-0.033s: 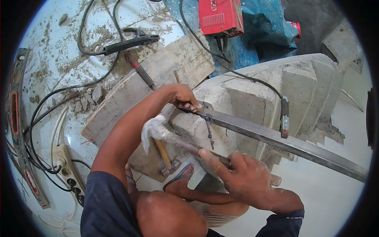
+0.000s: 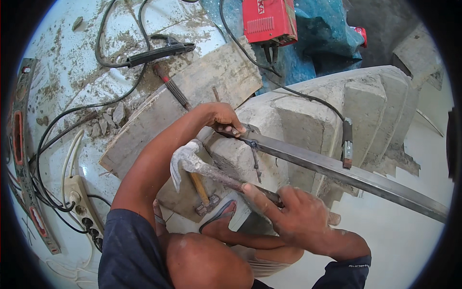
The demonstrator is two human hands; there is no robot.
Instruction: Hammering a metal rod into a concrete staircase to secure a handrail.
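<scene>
My right hand (image 2: pixel 303 216) is closed round the handle of a claw hammer (image 2: pixel 207 167), whose whitened, dusty head hangs in front of my left forearm. The fingers of my left hand (image 2: pixel 225 119) are closed on the near-left end of a long square steel tube (image 2: pixel 313 166). This tube slants down to the right across a row of concrete steps (image 2: pixel 308 130). Beside my left hand, a thin, rough metal rod (image 2: pixel 256 163) hangs down from a dark joint on the tube. Farther right, a cable clamp (image 2: pixel 347 149) touches the tube. The hammer head is apart from the tube.
A red welding machine (image 2: pixel 269 21) stands at the back on blue sheeting (image 2: pixel 322 29). An electrode holder (image 2: pixel 161 52) and a ribbed-handled tool (image 2: pixel 173 89) lie near a board (image 2: pixel 216 72). A second hammer (image 2: pixel 204 197) lies by my foot. Left are a power strip (image 2: pixel 79 192) and a spirit level (image 2: pixel 19 139).
The claw hammer's head has shifted slightly left, and its handle has tilted a little. My left hand and the steel tube look unmoved.
</scene>
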